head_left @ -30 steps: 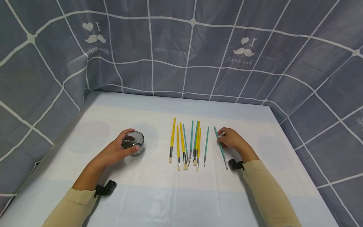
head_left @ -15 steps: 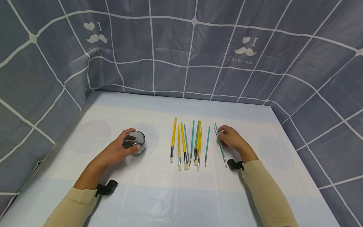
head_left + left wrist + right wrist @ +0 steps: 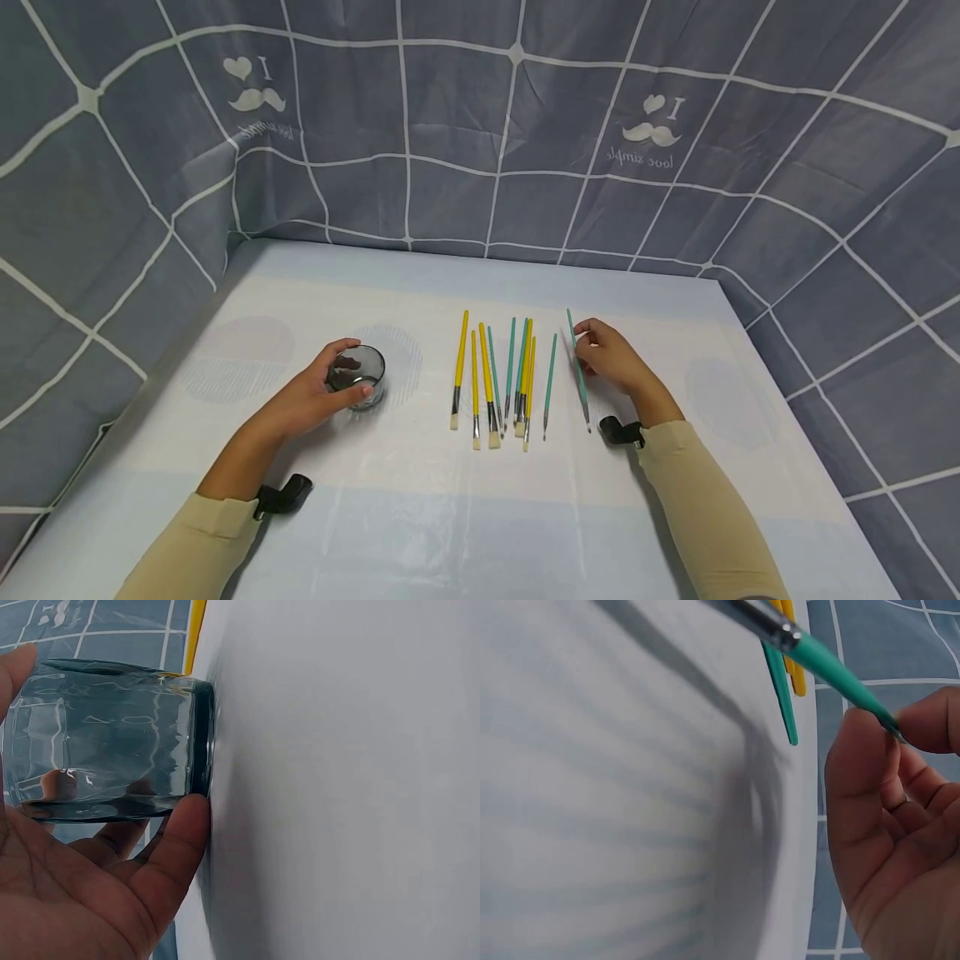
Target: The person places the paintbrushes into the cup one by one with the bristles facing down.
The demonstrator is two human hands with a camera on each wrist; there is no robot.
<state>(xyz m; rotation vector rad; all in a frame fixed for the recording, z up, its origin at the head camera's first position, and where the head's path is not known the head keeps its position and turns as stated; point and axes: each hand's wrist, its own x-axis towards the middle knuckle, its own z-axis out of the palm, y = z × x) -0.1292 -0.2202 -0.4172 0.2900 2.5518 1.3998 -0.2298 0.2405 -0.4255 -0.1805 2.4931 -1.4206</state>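
My left hand (image 3: pixel 311 397) curves round a clear glass cup (image 3: pixel 112 742) that stands upright on the table, thumb on the near side and fingers behind. Between thumb and finger my right hand (image 3: pixel 609 357) pinches a teal-handled paintbrush (image 3: pixel 582 387) by its handle. In the right wrist view that paintbrush (image 3: pixel 832 667) is lifted, its shadow falling on the cloth below. Left of it, several yellow paintbrushes (image 3: pixel 461 350) and teal paintbrushes (image 3: pixel 550 379) lie side by side, bristles towards me. The nearest to my right hand is a thin teal one.
A white cloth with pale printed circles covers the table (image 3: pixel 420 533). Grey curtain (image 3: pixel 450 125) with white grid lines hangs behind and at both sides. Black wrist cameras (image 3: pixel 283 496) sit at both cuffs.
The teal paintbrush in my right hand has risen from the table, shifted away from me and slightly left, and turned more upright in view. My left hand and the cup have stayed put.
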